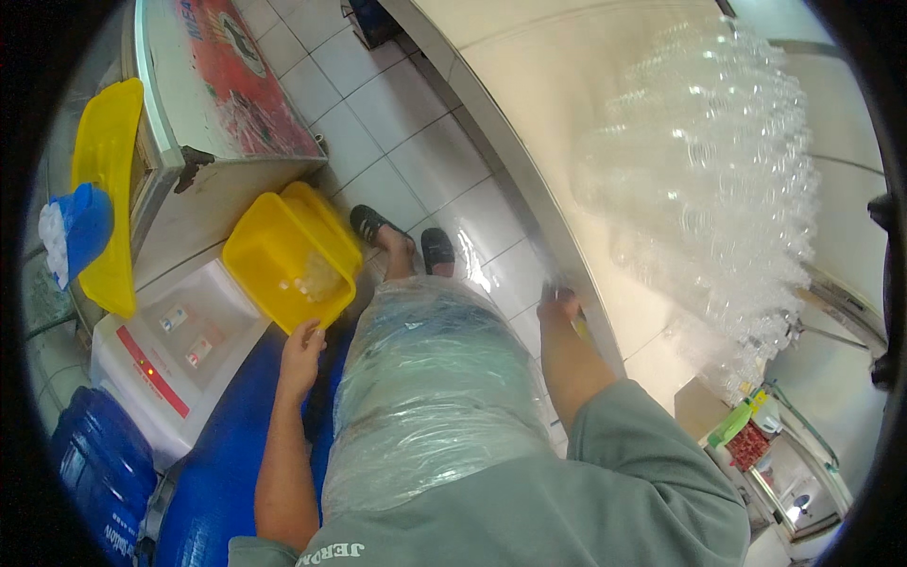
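My left hand (302, 357) is at the near rim of a yellow plastic tub (255, 248), its fingers slightly bent and apart with nothing in them. Whether the fingertips touch the rim I cannot tell. Inside the tub lies a small whitish, see-through bundle (319, 280). My right hand (559, 304) is low beside the edge of the cream counter (529, 76), dark and smeared by motion. Its fingers cannot be made out, and a small yellowish patch shows beside it. Clear plastic wrap (430, 387) covers my front from the waist down.
A large pile of clear plastic cups or bottles (709, 180) stands on the counter. To the left are a white appliance (189, 350) with a red panel, blue drums (222, 472), a chest freezer (236, 85), and a yellow tray (111, 227) with a blue container (87, 227). Tiled floor (387, 104) lies ahead.
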The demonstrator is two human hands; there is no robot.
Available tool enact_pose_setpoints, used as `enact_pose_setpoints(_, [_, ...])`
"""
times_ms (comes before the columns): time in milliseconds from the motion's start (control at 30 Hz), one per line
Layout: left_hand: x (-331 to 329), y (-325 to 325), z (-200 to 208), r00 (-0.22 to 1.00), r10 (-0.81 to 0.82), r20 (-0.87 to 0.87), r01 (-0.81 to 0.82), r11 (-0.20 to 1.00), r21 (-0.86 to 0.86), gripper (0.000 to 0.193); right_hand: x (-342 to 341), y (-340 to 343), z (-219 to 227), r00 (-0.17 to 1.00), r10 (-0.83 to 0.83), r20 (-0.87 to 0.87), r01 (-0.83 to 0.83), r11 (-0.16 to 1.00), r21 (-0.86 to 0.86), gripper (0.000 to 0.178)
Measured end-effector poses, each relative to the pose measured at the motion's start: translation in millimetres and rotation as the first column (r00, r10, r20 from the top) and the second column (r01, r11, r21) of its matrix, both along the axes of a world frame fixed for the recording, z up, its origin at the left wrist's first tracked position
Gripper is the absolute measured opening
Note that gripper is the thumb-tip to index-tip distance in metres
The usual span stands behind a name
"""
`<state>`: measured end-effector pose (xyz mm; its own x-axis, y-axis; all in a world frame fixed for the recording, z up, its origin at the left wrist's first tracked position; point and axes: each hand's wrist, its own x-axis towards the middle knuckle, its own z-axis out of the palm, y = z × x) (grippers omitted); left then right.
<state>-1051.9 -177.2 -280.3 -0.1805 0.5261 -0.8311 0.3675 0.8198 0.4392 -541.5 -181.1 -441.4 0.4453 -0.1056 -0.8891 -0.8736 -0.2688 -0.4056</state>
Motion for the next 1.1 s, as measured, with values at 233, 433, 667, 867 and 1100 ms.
enact_pose_setpoints(233, [8.3, 2.7, 33.5, 0.987, -0.048, -0.152, 0.087, 0.963, 0.256, 0.046, 19.8, -90.6, -50.2, 0.767, 0.625, -0.145, -0.636, 0.77, -0.042, 0.075])
enact_pose_setpoints(433, [-56.8, 100.6, 119.6, 0.452, 0.731, 0.511, -0.84, 0.155, 0.521, 0.076, 0.7, -21.2, 45.3, -0.304, 0.949, 0.083, -0.953, -0.302, -0.033, 0.05])
enact_pose_setpoints(667, [-153.8, 155.2, 119.6, -0.045, 0.693, 0.72, -0.946, -0.262, 0.193, 0.082, -149.7, 149.9, 235.1, -0.555, 0.436, 0.709, -0.774, -0.583, -0.248, 0.045])
enact_pose_setpoints(867, [-214.2, 148.7, 60.4, -0.078, 0.431, 0.899, -0.948, -0.312, 0.067, 0.044, -399.1, 277.3, 400.9, -0.452, -0.325, 0.831, -0.668, -0.494, -0.557, 0.052])
enact_pose_setpoints(1100, [-195.4, 131.7, 64.6, -0.027, 0.399, 0.917, -0.991, -0.131, 0.027, 0.04, -574.1, 341.1, 439.8, -0.81, -0.295, 0.507, -0.304, -0.528, -0.793, 0.053])
